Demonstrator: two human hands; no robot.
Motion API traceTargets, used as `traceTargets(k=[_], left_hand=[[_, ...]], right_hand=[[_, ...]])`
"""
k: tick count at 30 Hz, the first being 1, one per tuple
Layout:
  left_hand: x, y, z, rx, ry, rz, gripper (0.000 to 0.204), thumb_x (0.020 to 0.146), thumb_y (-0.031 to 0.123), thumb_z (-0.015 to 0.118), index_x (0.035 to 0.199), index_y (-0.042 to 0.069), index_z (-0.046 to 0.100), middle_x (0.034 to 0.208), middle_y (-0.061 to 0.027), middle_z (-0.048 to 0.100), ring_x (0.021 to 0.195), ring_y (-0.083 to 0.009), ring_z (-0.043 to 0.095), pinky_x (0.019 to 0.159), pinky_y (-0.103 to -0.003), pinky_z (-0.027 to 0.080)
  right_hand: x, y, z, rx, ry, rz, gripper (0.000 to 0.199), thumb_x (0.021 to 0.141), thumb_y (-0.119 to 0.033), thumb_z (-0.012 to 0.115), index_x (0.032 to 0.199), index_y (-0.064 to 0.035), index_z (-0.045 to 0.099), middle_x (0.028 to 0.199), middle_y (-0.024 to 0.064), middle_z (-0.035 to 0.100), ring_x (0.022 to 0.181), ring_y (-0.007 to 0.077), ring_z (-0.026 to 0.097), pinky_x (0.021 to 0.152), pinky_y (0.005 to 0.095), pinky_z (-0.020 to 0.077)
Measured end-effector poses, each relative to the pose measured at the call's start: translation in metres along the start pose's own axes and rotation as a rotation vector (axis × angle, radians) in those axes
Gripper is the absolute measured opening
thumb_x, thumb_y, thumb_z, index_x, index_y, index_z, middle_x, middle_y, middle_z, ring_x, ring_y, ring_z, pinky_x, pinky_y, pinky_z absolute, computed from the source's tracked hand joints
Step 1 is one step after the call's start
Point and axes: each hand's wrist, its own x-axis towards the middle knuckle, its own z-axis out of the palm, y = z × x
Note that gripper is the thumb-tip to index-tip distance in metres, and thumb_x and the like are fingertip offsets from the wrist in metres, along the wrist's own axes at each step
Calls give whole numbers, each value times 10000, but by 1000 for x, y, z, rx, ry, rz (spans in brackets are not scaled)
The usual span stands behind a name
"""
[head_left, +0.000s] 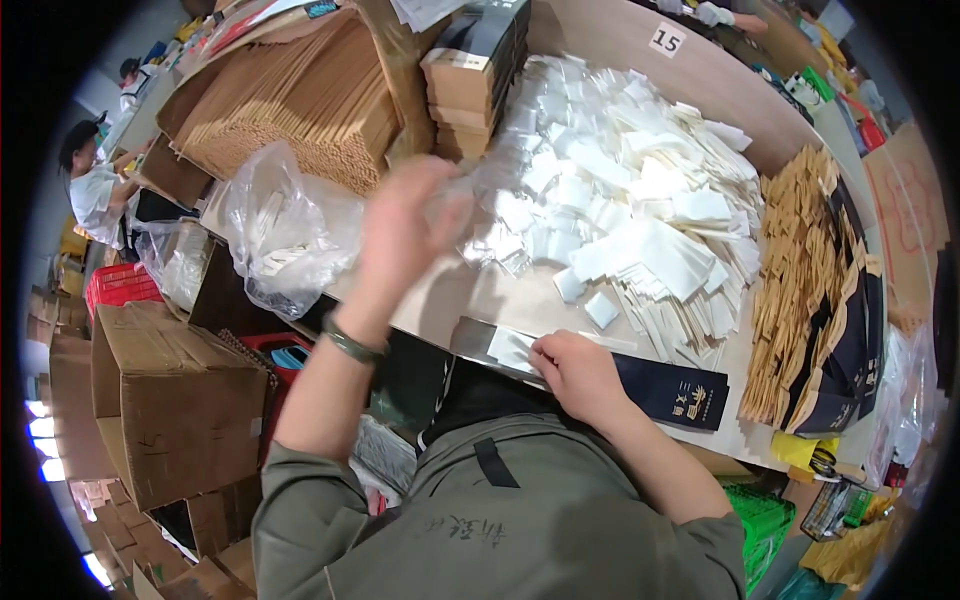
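Note:
A dark navy paper bag (672, 391) lies flat along the table's near edge, its mouth end toward the left. My right hand (580, 378) is closed on it, fingers pinched near the middle. White flat packets (508, 347) show at the bag's left end, beside my right fingertips. Raised over the table's left part, my left hand (408, 225) is smeared by motion, so whether it holds anything is unclear. To its right spreads a big heap of white and clear packets (640, 205).
A carton of stacked brown paper bags (300, 90) stands far left, next to dark boxes (470, 75). Clear plastic bags (290, 225) lie at the left edge. Folded brown and navy bags (800, 290) line the right side. A cardboard box (180, 400) sits lower left; a green crate (757, 520), lower right.

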Motion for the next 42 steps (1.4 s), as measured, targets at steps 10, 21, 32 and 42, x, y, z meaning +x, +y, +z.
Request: traceTargets(k=[10, 21, 32, 42], left_hand=[[118, -58, -80, 678, -265, -335, 136, 816, 118, 621, 833, 1, 688, 867, -246, 670, 859, -414, 653, 757, -500, 529], [24, -26, -138, 284, 235, -320, 291, 866, 34, 592, 1154, 25, 635, 1018, -122, 667, 995, -244, 650, 858, -341, 503], [-121, 19, -56, -832, -458, -770, 84, 921, 20, 652, 994, -22, 658, 938, -38, 644, 871, -62, 574, 804, -215, 465], [-115, 92, 47, -387, -551, -279, 149, 761, -8, 722, 896, 45, 688, 945, -123, 626, 901, -287, 642, 779, -358, 517]], right_hand=[[74, -13, -18, -123, 107, -307, 163, 856, -209, 668, 887, -57, 618, 904, 113, 610, 865, 326, 620, 734, 434, 512], [184, -2, 27, -613, -38, -370, 353, 894, -365, 558, 984, -63, 718, 1037, 133, 663, 1057, 316, 583, 956, 502, 398], [-29, 23, -45, 26, 172, -128, 394, 791, -183, 756, 1104, 4, 606, 1341, 201, 541, 1235, 385, 504, 1015, 465, 443], [-62, 30, -17, -61, 106, -208, 398, 679, -164, 819, 978, 10, 622, 1334, 228, 526, 1226, 390, 507, 1014, 452, 446]])
